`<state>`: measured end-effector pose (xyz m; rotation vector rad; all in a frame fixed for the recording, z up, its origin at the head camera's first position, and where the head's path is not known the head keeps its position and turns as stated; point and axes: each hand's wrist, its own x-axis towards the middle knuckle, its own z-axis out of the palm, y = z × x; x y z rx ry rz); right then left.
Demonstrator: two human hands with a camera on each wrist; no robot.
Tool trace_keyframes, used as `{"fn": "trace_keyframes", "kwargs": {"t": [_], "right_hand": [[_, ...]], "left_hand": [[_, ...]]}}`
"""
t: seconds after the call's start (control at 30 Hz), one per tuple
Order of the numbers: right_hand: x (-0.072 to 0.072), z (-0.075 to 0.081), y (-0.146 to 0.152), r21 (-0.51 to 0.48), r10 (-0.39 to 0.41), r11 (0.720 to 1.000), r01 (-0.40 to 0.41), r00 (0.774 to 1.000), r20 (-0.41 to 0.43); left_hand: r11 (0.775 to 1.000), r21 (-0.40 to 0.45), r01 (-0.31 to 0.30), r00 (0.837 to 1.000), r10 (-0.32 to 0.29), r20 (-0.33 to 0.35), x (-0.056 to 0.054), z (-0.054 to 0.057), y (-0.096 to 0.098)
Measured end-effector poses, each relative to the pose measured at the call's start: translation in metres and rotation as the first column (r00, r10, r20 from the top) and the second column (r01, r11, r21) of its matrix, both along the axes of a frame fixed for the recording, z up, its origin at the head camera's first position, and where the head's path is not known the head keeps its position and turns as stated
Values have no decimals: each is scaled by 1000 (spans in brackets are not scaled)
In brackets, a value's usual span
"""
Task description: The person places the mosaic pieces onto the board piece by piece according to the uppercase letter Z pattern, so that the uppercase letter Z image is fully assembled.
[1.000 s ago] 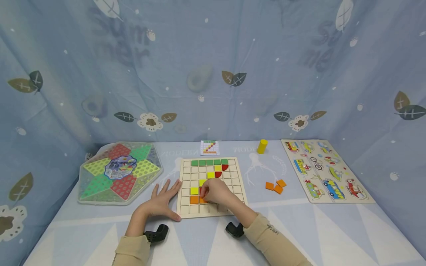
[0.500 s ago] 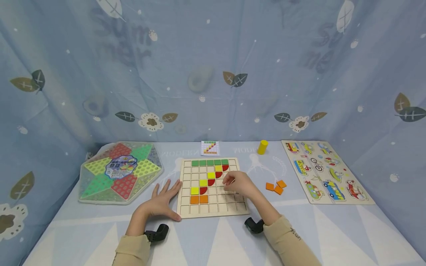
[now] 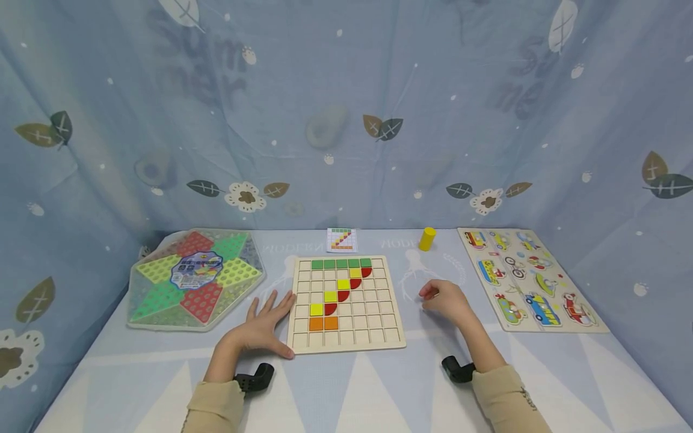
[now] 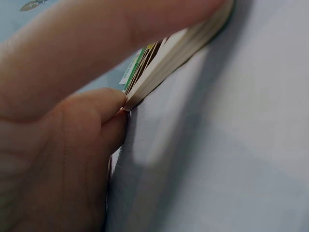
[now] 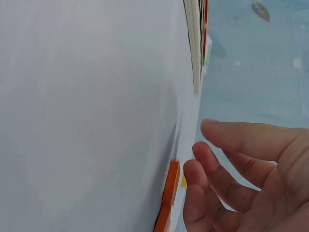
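A wooden grid board (image 3: 385, 307) lies in the middle of the table. On it are a row of green tiles (image 3: 341, 264), a diagonal of yellow squares (image 3: 331, 296) with red quarter-circles (image 3: 343, 295), and two orange squares (image 3: 323, 323). My left hand (image 3: 260, 328) has its fingers spread, with fingertips and thumb against the board's left edge. Right of the board, my right hand (image 3: 446, 300) hovers with fingers loosely bent and nothing between them. Loose orange tiles (image 5: 170, 186) lie close by its fingertips in the right wrist view; the hand hides them in the head view.
Behind the board lies a small pattern card (image 3: 341, 240), with a yellow cylinder (image 3: 427, 239) to its right. A Chinese checkers set (image 3: 197, 279) occupies the left side. At the right lies a vehicle puzzle board (image 3: 527, 279). A patterned curtain (image 3: 346, 120) hangs behind the table.
My right hand has left the board's orange row and moved right, off the board, to above the loose orange tiles. My left hand has stayed at the board's left edge.
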<state>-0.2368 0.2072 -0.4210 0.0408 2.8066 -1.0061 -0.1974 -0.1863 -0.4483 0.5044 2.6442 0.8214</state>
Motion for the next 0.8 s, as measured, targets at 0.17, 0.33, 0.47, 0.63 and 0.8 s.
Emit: {"fn": "trace_keyframes", "kwargs": {"t": [0.17,0.33,0.47,0.63,0.8], "right_hand": [[1,-1,20,118,10,993,-8,1000,-20],[1,-3,29,175,14,985,-14,1000,4],[-1,-3,28,191,14,981,-15,1000,4],[-4,-1,20,146,-1,989,-1,1000,9],[-8,1,5,25,-22,999,23,1000,-8]], "left_hand": [[1000,-2,2,1000,-2,-1,0,0,0],[1000,7,10,1000,-10,0,-1,0,-1],[1000,10,14,1000,-14,2,-2,-1,-1],[1000,17,17,1000,-17,4,-2,-2,-2],[1000,19,16,1000,-16,7,-2,-2,-2]]}}
